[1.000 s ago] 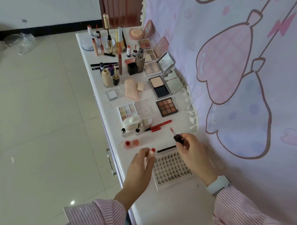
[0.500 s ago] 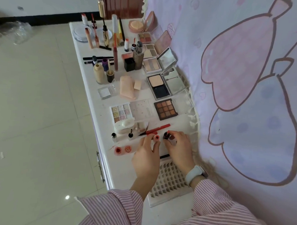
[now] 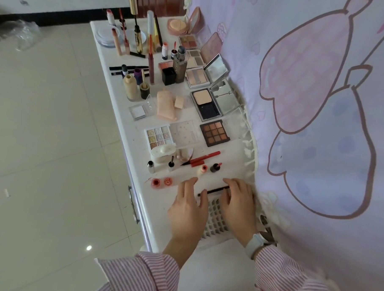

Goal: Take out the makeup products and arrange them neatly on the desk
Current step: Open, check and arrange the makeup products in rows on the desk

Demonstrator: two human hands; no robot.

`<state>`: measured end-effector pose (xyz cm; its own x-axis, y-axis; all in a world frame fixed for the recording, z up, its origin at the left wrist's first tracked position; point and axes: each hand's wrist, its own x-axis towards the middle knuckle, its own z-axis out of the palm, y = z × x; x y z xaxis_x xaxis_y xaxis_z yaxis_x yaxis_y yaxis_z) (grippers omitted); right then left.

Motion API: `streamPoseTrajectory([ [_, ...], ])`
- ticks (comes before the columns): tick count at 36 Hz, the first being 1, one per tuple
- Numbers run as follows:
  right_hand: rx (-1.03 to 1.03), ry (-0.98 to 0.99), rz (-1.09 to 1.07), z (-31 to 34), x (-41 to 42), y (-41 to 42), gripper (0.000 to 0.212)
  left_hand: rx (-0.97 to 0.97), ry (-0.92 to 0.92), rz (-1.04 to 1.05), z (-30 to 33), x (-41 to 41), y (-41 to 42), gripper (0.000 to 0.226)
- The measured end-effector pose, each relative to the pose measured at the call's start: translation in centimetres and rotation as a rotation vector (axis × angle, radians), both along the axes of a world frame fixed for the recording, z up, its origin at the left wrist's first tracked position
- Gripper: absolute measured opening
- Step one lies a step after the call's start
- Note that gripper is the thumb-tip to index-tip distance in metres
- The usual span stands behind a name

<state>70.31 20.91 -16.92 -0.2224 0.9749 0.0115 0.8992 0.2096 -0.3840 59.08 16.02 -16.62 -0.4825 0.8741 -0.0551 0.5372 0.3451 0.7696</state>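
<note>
Both hands empty, left hand and right hand spread flat over the lash tray, pencil under the fingertips. Just beyond them, tube and cap stand placed. Bench nearly filled; little seems left.

A single head-worn wide-angle view looks steeply down and forward along a white desk, from above its near end. The desk runs away up the frame, a curtain to its right and tiled floor to its left. Both hands and sleeves sit closest, at the bottom edge.
</note>
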Motion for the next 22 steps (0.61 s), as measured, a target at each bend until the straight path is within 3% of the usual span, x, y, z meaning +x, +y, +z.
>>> streamPoseTrajectory([
  [3, 0.065, -0.111, 0.082, -0.5, 0.4, -1.5, 0.024, 0.074, 0.171, -0.094, -0.8, 0.0, -2.2, 0.031],
  [8, 0.111, -0.151, 0.123, -0.7, 0.8, -3.3, 0.038, -0.063, 0.338, -0.233, -1.6, -0.3, -4.7, 0.055],
  [15, 0.097, -0.229, 0.14, -0.2, 1.5, -6.0, 0.039, -0.041, 0.345, -0.33, -2.2, -0.6, -7.1, 0.055],
  [22, 0.053, -0.152, 0.134, 0.7, 2.0, -5.1, 0.027, -0.006, 0.296, -0.341, -2.1, -1.0, -8.8, 0.04],
])
